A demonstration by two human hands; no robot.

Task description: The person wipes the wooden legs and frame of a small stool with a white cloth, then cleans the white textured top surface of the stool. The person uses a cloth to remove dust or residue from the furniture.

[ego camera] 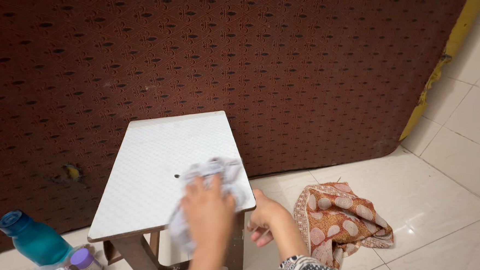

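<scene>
Pressing a crumpled pale cloth (216, 177) against the top of a small white stool (156, 169), the left hand (208, 215) is lying flat and spread on the fabric, palm down, its outline blurred as if it is sweeping across the surface. The cloth is bunched under and ahead of the fingers, sitting at the near right corner of the stool top, with a tail of it hanging over the front edge just below the wrist. Beside it, the right hand (265, 218) is curling around the right edge of the stool at that same corner, thumb on top and fingers tucked beneath, seemingly steadying it.

Judging from where the cloth is resting, the wiping is working on the near right part of the top; the far and left parts beyond the hand are looking plain and clean, though the frame cannot settle whether they are already wiped or yet to be reached. The brown wooden legs beneath the wrist are showing no sign of attention.

Further right of the hands, a patterned orange-and-cream rag (342, 217) is lying heaped on the white tiled floor (456, 179). Well off to the left, a teal bottle (34, 239) and a small purple-capped jar (85, 261) are standing on the floor. Behind everything a dark brown patterned mattress (228, 52) is leaning upright.
</scene>
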